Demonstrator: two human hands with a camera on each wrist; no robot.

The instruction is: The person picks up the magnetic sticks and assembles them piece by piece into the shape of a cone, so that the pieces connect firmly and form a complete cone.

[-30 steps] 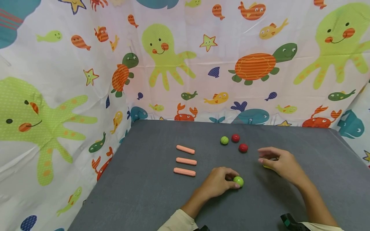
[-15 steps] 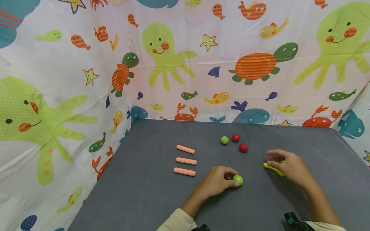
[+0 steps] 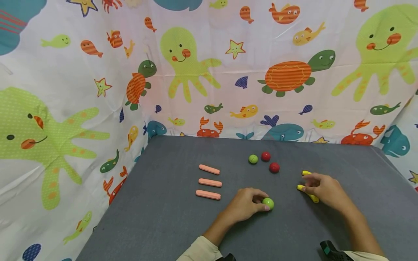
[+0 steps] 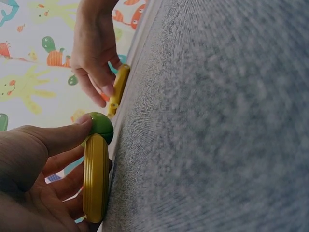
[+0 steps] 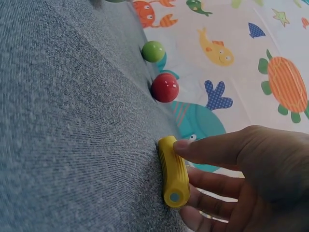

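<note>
My left hand (image 3: 246, 204) pinches a green ball (image 3: 268, 203) between thumb and fingers over the grey tabletop. In the left wrist view, a yellow ridged stick (image 4: 96, 179) sits by the palm below the green ball; in the head view it is hidden. My right hand (image 3: 324, 188) is over two yellow sticks: the far one (image 3: 306, 173) shows beyond its fingertips, the near one (image 3: 308, 194) lies under the thumb. In the right wrist view, the thumb tip is at the upper end of a slightly curved yellow stick (image 5: 174, 171), with bent fingers behind it.
Beyond the hands lie a light green ball (image 3: 253, 159) and two red balls, one at the back (image 3: 266, 156) and one nearer (image 3: 274, 167). Several pink sticks (image 3: 210, 182) lie in a column at left. A printed curtain (image 3: 202, 72) stands behind the tabletop (image 3: 156, 217).
My right hand moved right, uncovering the near yellow stick, then slightly back left; the far yellow stick now shows past its fingertips. The left hand has barely moved with the green ball.
</note>
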